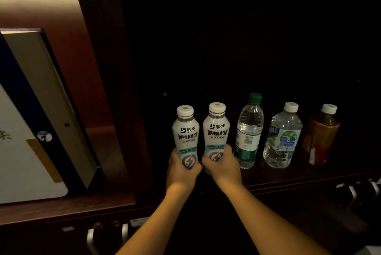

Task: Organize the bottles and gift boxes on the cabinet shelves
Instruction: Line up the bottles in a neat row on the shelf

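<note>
Two white milk-drink bottles stand side by side at the left end of a dark shelf (288, 179). My left hand (181, 169) grips the lower part of the left white bottle (185, 131). My right hand (223, 167) grips the lower part of the right white bottle (216, 128). To their right stand a clear water bottle with a green cap (248, 131), a clear water bottle with a white cap (283, 135) and a brown tea bottle with a white cap (320, 135). A large white and blue gift box (31, 114) leans in the left compartment.
A dark wooden divider (123, 110) separates the gift box compartment from the bottle shelf. Drawer fronts with metal handles (90, 238) run below the shelves, with more handles at the lower right (354, 192). The back of the bottle compartment is very dark.
</note>
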Demonstrator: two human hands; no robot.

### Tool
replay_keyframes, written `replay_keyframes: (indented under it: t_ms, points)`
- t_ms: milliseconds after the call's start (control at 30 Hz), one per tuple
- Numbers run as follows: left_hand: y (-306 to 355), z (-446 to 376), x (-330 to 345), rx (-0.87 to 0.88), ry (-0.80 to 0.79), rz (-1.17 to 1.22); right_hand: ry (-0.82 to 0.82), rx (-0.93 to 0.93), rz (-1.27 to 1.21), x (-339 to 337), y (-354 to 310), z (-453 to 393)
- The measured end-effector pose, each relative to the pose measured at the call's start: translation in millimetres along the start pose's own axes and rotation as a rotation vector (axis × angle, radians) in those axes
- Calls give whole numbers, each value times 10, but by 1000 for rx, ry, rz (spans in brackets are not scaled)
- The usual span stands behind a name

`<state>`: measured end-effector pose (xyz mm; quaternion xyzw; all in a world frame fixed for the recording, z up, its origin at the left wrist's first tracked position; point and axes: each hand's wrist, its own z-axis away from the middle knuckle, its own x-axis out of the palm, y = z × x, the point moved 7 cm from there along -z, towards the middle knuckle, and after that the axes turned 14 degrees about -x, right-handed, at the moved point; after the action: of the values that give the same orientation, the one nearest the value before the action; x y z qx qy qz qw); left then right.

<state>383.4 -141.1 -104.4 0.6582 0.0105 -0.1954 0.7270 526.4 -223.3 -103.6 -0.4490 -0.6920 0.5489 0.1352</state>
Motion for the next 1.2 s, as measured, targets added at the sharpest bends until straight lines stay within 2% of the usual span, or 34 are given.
replay_keyframes:
  t_ms: [200,267,333,400,467,533,633,733,833,967,1200]
  points:
    - [11,23,-14,-21,-13,16,-43,8,-33,-35,-47,10]
    - [10,149,-67,-5,55,10,-56,1,-55,-95,-60,56]
    - [22,411,-166,104,191,17,-39,-16,1,-222,-66,132]
    - [65,737,-143,243,248,40,34,-43,88,-442,-71,198]
    - [130,984,77,371,187,21,124,-80,152,-704,-71,240]
    - [217,1118,398,415,87,-24,217,-81,199,-997,-30,249]
    - [354,1144,863,378,-43,-40,357,-19,206,-1426,120,227]
    - [481,1067,1220,331,-54,-79,448,47,222,-1765,279,155]
    - [519,950,1463,273,-26,-109,438,57,273,-1928,384,43]
    - [498,741,1557,124,66,-59,332,15,256,-1902,447,-109]
    - [510,603,1584,103,168,-125,310,17,281,-1770,496,-214]
